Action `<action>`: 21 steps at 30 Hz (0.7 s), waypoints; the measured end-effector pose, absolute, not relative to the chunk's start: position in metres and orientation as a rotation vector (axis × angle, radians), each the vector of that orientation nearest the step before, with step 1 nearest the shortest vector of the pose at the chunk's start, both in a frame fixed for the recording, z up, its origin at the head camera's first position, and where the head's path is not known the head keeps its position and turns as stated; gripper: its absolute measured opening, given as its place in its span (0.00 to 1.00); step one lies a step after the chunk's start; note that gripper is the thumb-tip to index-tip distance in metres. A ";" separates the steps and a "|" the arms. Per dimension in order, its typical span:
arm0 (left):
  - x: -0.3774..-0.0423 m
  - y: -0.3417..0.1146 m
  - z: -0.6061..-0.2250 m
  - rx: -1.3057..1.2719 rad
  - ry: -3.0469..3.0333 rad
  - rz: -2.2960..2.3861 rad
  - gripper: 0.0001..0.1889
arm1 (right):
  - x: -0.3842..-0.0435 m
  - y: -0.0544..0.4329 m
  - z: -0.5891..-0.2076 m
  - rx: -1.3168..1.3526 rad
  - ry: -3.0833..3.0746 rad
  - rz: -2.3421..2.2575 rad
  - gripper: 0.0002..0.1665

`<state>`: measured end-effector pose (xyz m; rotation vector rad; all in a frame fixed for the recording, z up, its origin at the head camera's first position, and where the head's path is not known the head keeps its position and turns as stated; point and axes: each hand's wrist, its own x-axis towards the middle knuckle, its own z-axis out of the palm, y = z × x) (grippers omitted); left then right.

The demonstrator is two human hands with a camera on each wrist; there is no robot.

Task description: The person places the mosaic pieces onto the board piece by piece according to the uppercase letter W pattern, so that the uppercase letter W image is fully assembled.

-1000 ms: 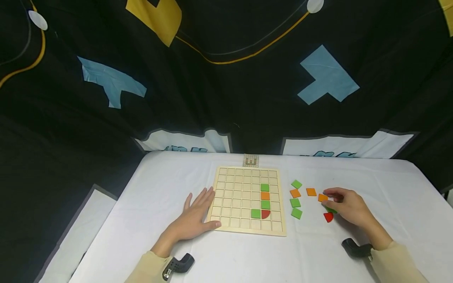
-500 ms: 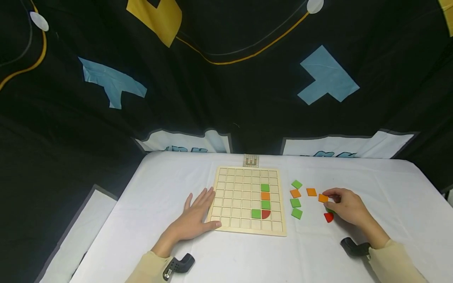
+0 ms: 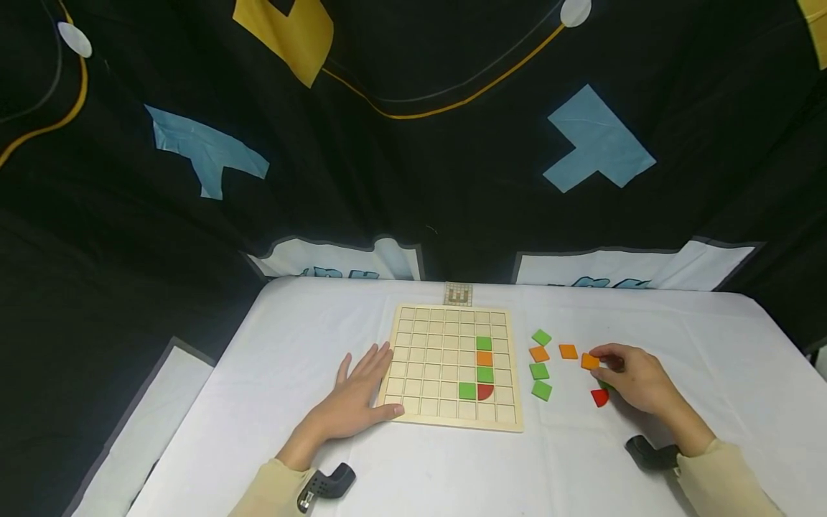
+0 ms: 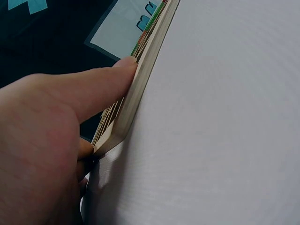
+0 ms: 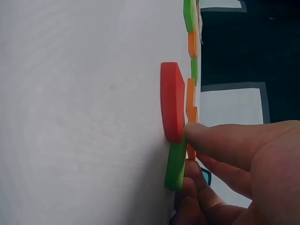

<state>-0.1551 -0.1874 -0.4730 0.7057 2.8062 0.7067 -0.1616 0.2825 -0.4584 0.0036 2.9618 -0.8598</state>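
A light wooden grid board (image 3: 428, 373) lies on the white table, with green, orange and red tiles set in several cells on its right side. My left hand (image 3: 354, 403) rests at the board's left front corner, fingers spread and straight; in the left wrist view its thumb (image 4: 105, 84) lies on the board's front edge. To the right, my right hand (image 3: 636, 377) pinches an orange square tile (image 3: 588, 362) between thumb and finger. Beneath that hand sits a partly hidden green tile (image 5: 176, 168). Touching the green one, a red quarter-round tile (image 5: 171, 101) stands out nearest the right wrist camera.
Between board and right hand lie several loose tiles: a green one (image 3: 541, 337), an orange one (image 3: 539, 354) and another orange one (image 3: 568, 351) among them. A small patterned card (image 3: 458, 294) sits behind the board. Black cloth (image 3: 413, 179) hangs beyond the table.
Almost nothing differs. The right hand stays at the orange tile with only a slight shift of the wrist, and the left hand remains on the board.
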 end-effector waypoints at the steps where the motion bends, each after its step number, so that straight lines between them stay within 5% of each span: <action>1: -0.155 -0.187 -0.473 0.706 2.806 0.708 0.53 | -0.161 0.283 -0.458 0.006 2.964 -0.861 0.21; 21: -0.155 -0.187 -0.473 0.695 2.800 0.707 0.53 | -0.156 0.272 -0.449 -0.056 3.040 -0.894 0.21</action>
